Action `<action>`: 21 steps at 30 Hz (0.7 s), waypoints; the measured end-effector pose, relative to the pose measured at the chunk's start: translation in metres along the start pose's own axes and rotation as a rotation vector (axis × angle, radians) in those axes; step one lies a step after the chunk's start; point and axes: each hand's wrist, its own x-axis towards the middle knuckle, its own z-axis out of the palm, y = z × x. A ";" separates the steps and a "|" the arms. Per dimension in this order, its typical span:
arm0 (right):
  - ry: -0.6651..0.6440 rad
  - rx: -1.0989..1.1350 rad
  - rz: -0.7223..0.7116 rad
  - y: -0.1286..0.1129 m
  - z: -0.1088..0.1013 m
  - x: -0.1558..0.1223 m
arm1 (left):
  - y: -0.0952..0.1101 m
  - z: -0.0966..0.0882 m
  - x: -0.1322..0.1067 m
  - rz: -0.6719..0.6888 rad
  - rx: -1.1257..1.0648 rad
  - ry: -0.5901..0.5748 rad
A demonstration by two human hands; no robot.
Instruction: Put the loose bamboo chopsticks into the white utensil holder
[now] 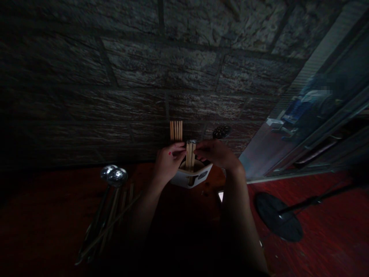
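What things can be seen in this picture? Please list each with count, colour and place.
Chopstick bundle: one, pale wood, between the hands
Rear chopsticks: several, tan, upright behind left hand
Container: one, white, below the hands
Ladles: two, silver, left
Loose sticks: several, brown, below ladles
Perforated utensil: one, black, behind right hand
Bright object: one, white, beside right forearm, unclear
Stand: one, black, right
Wall: one, grey stone, behind
Glass pane: one, bluish, right
Table: one, reddish-brown, left and centre
Floor: one, red, right
Left hand: one, red mark, left of bundle
Right hand: one, dimly lit, right of bundle

L hand [167, 164] bears sm. red mark [170, 153].
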 end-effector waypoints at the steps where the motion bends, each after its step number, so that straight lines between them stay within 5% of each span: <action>1: 0.000 0.001 -0.002 0.000 0.000 0.001 | -0.001 0.001 0.000 0.002 -0.001 -0.001; 21: -0.033 -0.013 -0.049 0.005 0.002 0.003 | 0.001 0.001 -0.001 0.005 0.038 0.007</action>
